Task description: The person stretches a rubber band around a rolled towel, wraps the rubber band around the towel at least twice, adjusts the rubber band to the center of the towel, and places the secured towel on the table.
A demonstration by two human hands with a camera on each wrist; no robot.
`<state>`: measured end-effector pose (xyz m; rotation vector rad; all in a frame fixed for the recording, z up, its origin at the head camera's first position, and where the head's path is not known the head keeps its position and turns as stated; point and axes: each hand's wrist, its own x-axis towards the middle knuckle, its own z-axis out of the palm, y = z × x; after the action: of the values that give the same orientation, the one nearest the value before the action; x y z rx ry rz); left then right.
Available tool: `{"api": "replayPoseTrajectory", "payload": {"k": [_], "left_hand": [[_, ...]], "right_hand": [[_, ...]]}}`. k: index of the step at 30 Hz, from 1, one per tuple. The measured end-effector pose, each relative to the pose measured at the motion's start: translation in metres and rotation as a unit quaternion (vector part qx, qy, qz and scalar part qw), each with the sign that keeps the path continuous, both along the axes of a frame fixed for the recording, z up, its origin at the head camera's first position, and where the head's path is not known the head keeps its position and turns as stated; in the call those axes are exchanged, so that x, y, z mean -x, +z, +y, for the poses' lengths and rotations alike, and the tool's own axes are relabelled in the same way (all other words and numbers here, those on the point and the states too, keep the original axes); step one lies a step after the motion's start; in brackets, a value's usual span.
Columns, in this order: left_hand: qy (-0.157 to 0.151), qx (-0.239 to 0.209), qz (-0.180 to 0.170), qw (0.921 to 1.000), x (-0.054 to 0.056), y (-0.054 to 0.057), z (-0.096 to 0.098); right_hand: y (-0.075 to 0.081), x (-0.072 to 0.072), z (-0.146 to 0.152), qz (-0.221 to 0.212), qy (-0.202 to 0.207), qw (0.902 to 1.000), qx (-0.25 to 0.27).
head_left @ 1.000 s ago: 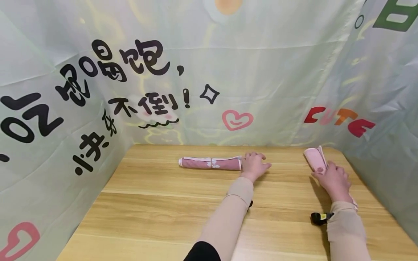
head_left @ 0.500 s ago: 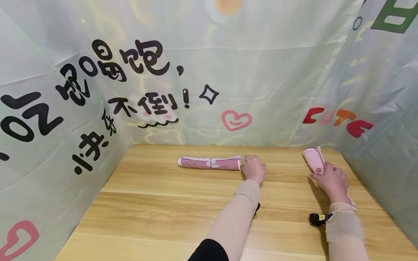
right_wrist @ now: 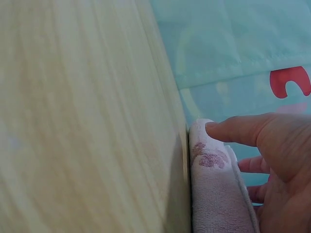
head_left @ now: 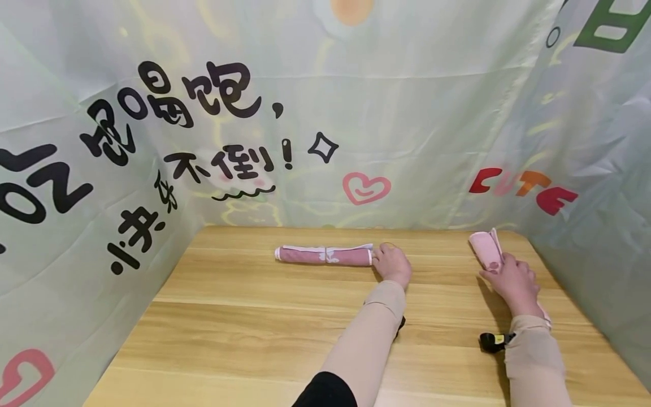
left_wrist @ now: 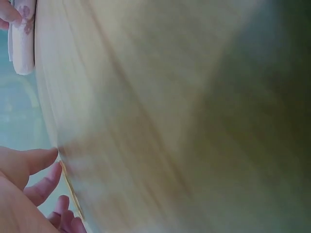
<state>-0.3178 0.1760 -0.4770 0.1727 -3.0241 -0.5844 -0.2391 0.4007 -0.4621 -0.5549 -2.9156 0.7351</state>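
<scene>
In the head view a dark pink rolled towel [head_left: 300,256] with white edging and a band round its middle lies along the table's far part. Right of its end is my left hand [head_left: 393,265]. In the left wrist view the thumb and forefinger of the left hand [left_wrist: 24,179] pinch a thin yellowish band [left_wrist: 72,187]; the other fingers are loosely bent. My right hand [head_left: 515,284] holds a pale pink rolled towel [head_left: 485,249] at the right. The right wrist view shows its thumb on top of the pale roll [right_wrist: 218,194], near a darker pink print, with fingers along the far side.
The wooden table [head_left: 229,328] ends at a pale printed curtain [head_left: 407,124] behind and at both sides. A small black device [head_left: 492,342] sits at my right wrist. Bare wood lies between the two rolls.
My left hand's spread fingers have drawn together, and its wrist has shifted slightly right. The right hand keeps its hold on the pale roll. The head view has shifted slightly.
</scene>
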Motion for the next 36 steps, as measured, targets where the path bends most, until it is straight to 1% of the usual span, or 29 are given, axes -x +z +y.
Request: {"api": "replayPoseTrajectory", "payload": {"k": [5,9,15,19,23,28,32,36], "left_hand": [[-0.008,0.005,-0.005,0.9999,0.001,0.000,-0.001],[-0.008,0.004,0.000,1.0000,0.000,0.000,-0.003],[-0.010,0.007,0.005,0.9999,-0.002,0.003,-0.005],[-0.016,0.015,-0.004,0.9998,-0.003,0.005,-0.004],[-0.030,0.011,-0.015,0.9994,-0.004,0.008,-0.003],[-0.052,-0.013,-0.016,0.9984,-0.006,0.013,-0.002],[-0.065,-0.022,-0.019,0.9975,-0.008,0.019,-0.002],[-0.080,-0.034,-0.016,0.9961,-0.008,0.025,-0.002]], "right_hand": [[0.000,0.001,0.000,-0.002,0.003,1.0000,0.000],[0.000,0.001,-0.001,-0.003,0.005,1.0000,0.002],[0.002,0.003,-0.003,-0.004,0.007,1.0000,0.004],[0.002,0.003,-0.004,-0.006,0.008,0.9999,0.004],[0.002,0.002,-0.004,-0.009,-0.003,0.9999,-0.004],[0.001,0.000,-0.003,-0.031,-0.026,0.9991,-0.009],[0.001,0.000,-0.001,-0.050,-0.039,0.9980,-0.008],[0.001,0.000,0.002,-0.055,-0.040,0.9977,-0.007]]}}
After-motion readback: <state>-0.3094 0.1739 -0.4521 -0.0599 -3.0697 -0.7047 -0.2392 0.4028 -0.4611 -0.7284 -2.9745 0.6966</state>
